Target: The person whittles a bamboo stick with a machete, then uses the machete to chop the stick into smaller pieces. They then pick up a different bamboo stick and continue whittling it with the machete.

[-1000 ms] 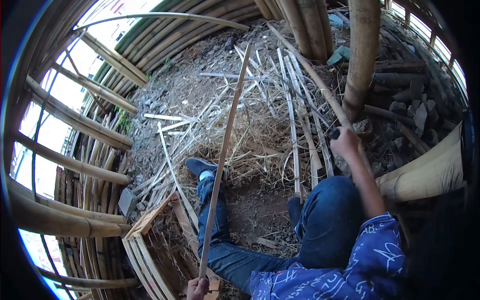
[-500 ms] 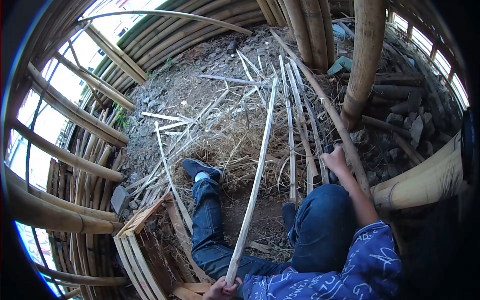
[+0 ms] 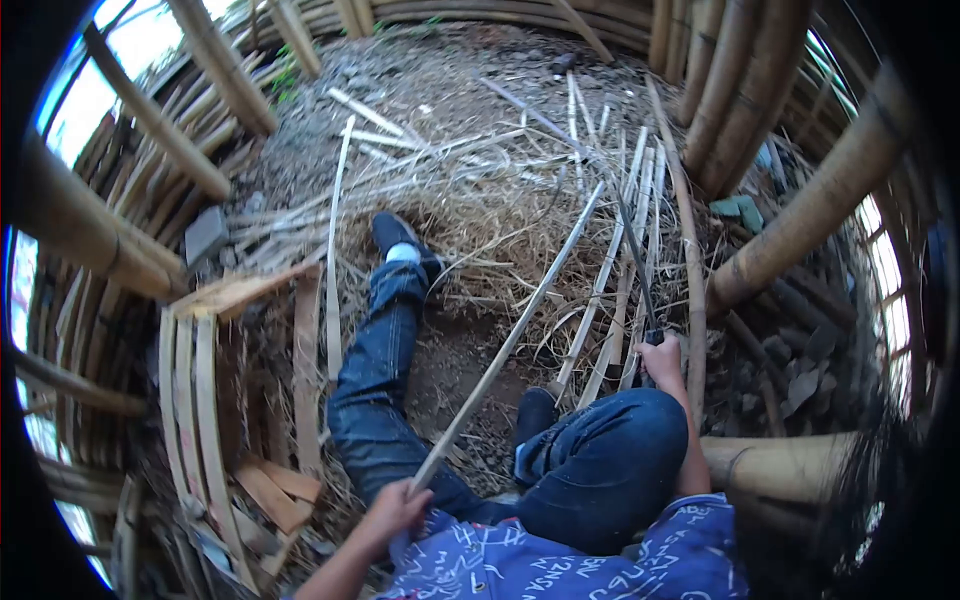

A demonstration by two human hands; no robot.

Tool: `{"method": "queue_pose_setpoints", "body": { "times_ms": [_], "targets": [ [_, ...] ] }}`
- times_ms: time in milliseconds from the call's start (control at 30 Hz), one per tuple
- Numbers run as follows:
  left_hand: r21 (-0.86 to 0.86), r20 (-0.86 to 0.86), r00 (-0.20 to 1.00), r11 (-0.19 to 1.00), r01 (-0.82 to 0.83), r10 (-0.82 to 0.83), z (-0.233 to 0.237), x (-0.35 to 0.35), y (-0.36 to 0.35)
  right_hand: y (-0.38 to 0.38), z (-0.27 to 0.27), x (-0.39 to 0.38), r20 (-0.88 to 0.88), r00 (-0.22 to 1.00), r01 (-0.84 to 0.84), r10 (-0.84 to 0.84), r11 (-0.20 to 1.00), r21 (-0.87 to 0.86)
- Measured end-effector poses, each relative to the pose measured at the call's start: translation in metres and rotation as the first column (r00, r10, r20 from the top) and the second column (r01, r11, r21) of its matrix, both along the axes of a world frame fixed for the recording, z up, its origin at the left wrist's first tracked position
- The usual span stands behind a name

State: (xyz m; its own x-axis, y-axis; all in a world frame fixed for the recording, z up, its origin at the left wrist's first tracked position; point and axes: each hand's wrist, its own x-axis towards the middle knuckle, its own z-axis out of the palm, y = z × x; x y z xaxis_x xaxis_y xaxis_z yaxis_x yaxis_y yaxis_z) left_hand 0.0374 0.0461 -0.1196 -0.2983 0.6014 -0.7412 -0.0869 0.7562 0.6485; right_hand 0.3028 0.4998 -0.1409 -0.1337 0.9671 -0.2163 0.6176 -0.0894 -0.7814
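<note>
My left hand (image 3: pixel 398 507) is closed around the near end of a long, pale bamboo strip (image 3: pixel 510 340). The strip slants up and away to the right across the space between my legs. In my right hand (image 3: pixel 660 358), beside my bent knee, is the dark handle of a long-bladed knife (image 3: pixel 637 255). Its thin, dark blade points away from me over several loose bamboo strips (image 3: pixel 608 275) lying on the ground. The knife and the held strip are apart.
A wooden crate (image 3: pixel 205 400) stands at the left, with a grey block (image 3: pixel 206 236) beyond it. Fibrous shavings (image 3: pixel 500 240) cover the ground ahead. Right of the knife lies a bamboo pole (image 3: pixel 690 240); thick bamboo posts (image 3: pixel 815 245) and rubble (image 3: pixel 800 375) are farther right.
My view has tilted down and shifted left. My left hand has moved forward with the strip, whose far end is lower. The knife blade now shows clearly, raised in my right hand.
</note>
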Motion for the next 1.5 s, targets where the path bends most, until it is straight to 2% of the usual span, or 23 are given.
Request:
{"method": "queue_pose_setpoints", "body": {
  "times_ms": [33,67,200,333,400,467,533,600,667,733,767,900,933,1033,1067,1133,1200,1267,1300,1367,1433,1467,1500],
  "targets": [
    [-0.014,-0.392,0.904,0.983,0.182,-0.173,0.009,0.000,0.002,0.001,-0.004,0.000,-0.016,1.000,-0.010,0.010,1.000,0.000],
    [-0.111,-0.706,0.638,0.938,0.328,-0.306,0.020,-0.002,0.006,0.003,-0.004,0.002,-0.026,0.999,-0.025,0.025,1.000,-0.002],
    [-0.108,-0.858,0.478,0.976,0.188,-0.187,0.027,-0.016,0.006,-0.002,0.003,-0.001,-0.028,0.995,-0.097,0.096,0.995,-0.034],
    [-0.066,-0.797,0.587,0.987,0.147,-0.141,0.051,-0.036,0.012,-0.009,0.021,-0.012,-0.065,0.987,-0.149,0.144,0.987,-0.068],
    [-0.011,-0.778,0.624,0.994,0.106,-0.076,0.055,-0.039,0.012,-0.006,0.022,-0.006,-0.041,0.999,-0.021,0.018,0.998,-0.054],
    [0.097,-0.653,0.757,0.991,0.094,-0.008,0.059,-0.038,0.014,0.001,0.027,0.001,-0.080,0.996,-0.031,0.027,0.998,-0.054],
    [0.101,-0.602,0.799,0.993,0.061,0.012,0.057,-0.034,0.018,-0.001,0.044,-0.004,-0.134,0.990,-0.037,0.039,0.999,0.020],
    [0.198,-0.396,0.918,0.976,0.087,-0.001,0.058,-0.034,0.022,0.000,0.062,-0.005,-0.214,0.976,-0.031,0.047,0.997,0.076],
    [0.294,-0.336,0.941,0.953,0.070,0.034,0.064,-0.031,0.031,-0.006,0.090,-0.014,-0.267,0.961,-0.035,0.069,0.991,0.128],
    [0.447,-0.110,0.993,0.894,0.022,0.031,0.071,-0.029,0.044,-0.015,0.120,-0.030,-0.303,0.950,-0.021,0.073,0.985,0.170],
    [0.448,-0.119,0.993,0.894,0.032,0.024,0.075,-0.028,0.051,-0.019,0.137,-0.039,-0.367,0.924,-0.044,0.109,0.982,0.182],
    [0.629,0.295,0.953,0.764,-0.143,-0.064,0.104,-0.023,0.090,-0.034,0.198,-0.075,-0.481,0.841,-0.156,0.249,0.962,0.226],
    [0.637,0.273,0.959,0.761,-0.123,-0.074,0.108,-0.023,0.098,-0.038,0.212,-0.085,-0.498,0.832,-0.142,0.246,0.961,0.237],
    [0.668,0.584,0.780,0.680,-0.303,-0.226,0.119,-0.022,0.114,-0.056,0.248,-0.117,-0.518,0.743,-0.324,0.424,0.905,0.276],
    [0.676,0.568,0.789,0.680,-0.283,-0.236,0.124,-0.023,0.117,-0.061,0.253,-0.126,-0.438,0.746,-0.389,0.502,0.862,0.326],
    [0.652,0.710,0.626,0.636,-0.413,-0.322,0.130,-0.022,0.121,-0.075,0.248,-0.139,-0.412,0.702,-0.471,0.580,0.813,0.343],
    [0.644,0.733,0.585,0.632,-0.431,-0.348,0.127,-0.020,0.123,-0.084,0.231,-0.140,-0.160,0.705,-0.582,0.691,0.693,0.425],
    [0.537,0.841,0.289,0.641,-0.549,-0.457,0.122,-0.017,0.124,-0.095,0.225,-0.139,-0.008,0.687,-0.630,0.727,0.601,0.492],
    [0.509,0.852,0.237,0.633,-0.583,-0.466,0.118,-0.012,0.126,-0.099,0.229,-0.139,0.100,0.672,-0.666,0.734,0.540,0.514],
    [0.492,0.862,0.218,0.653,-0.576,-0.458,0.112,-0.008,0.128,-0.101,0.229,-0.137,0.196,0.663,-0.692,0.722,0.492,0.528],
    [0.479,0.873,0.224,0.673,-0.563,-0.434,0.113,-0.008,0.131,-0.103,0.226,-0.134,0.334,0.618,-0.725,0.711,0.352,0.592],
    [0.473,0.877,0.217,0.688,-0.550,-0.429,0.117,-0.008,0.130,-0.102,0.225,-0.133,0.326,0.632,-0.718,0.703,0.371,0.589],
    [0.528,0.839,0.423,0.701,-0.480,-0.342,0.123,-0.007,0.129,-0.101,0.225,-0.131,0.344,0.604,-0.743,0.719,0.352,0.569]
  ]
}}
